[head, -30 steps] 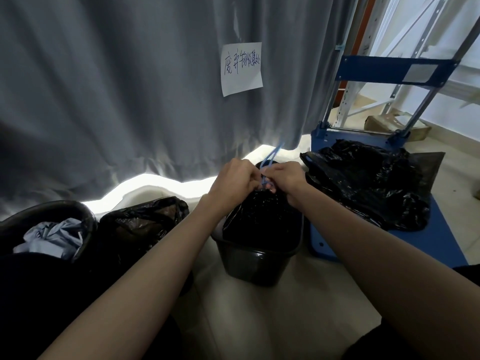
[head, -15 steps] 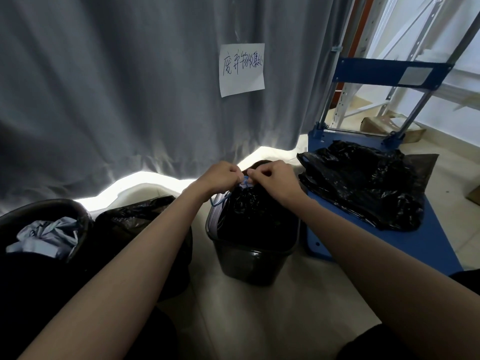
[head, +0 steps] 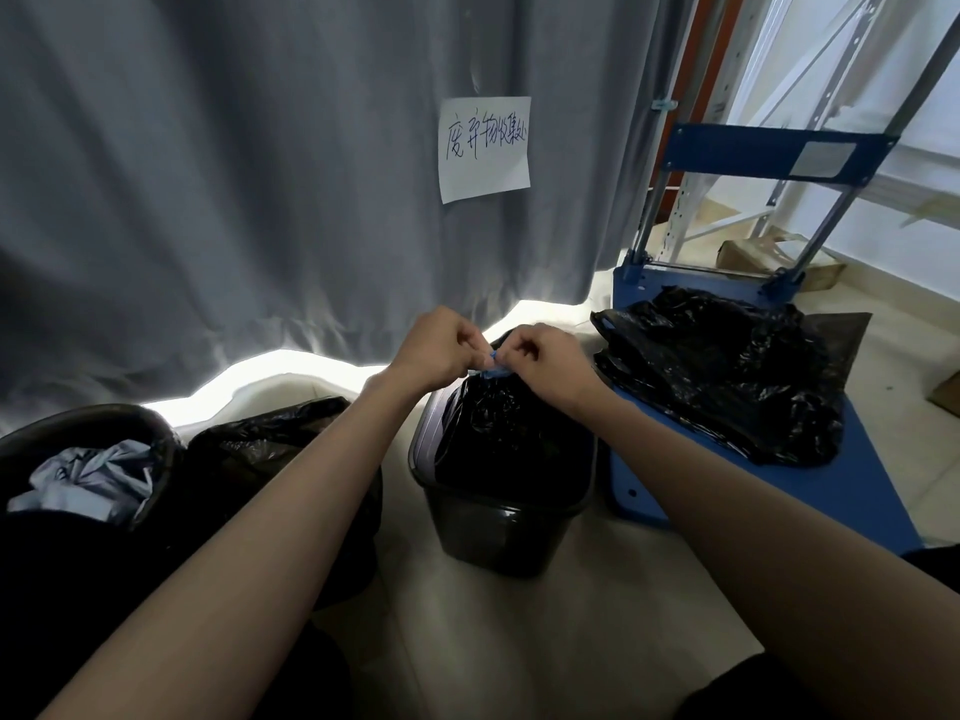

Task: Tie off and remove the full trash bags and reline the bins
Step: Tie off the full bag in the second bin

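Note:
A small dark square bin (head: 498,532) stands on the floor in the middle, with a full black trash bag (head: 509,433) gathered at its top. A thin blue drawstring (head: 493,367) shows at the bag's neck. My left hand (head: 439,350) and my right hand (head: 545,358) are both pinched on that drawstring, close together right above the bag. At the far left is a round dark bin (head: 83,433) with crumpled blue-grey paper (head: 93,475) in it. Beside it lies another black bag (head: 270,444).
A blue hand cart (head: 779,491) stands on the right with loose black bags (head: 727,376) piled on its deck. A grey curtain (head: 260,174) with a handwritten paper note (head: 485,148) hangs behind. Metal shelving and a cardboard box (head: 763,257) are at the back right.
The long blue drawstring ends that stuck up a second ago have been pulled down into a small knot between my hands. Both hands have stayed at the bag's neck.

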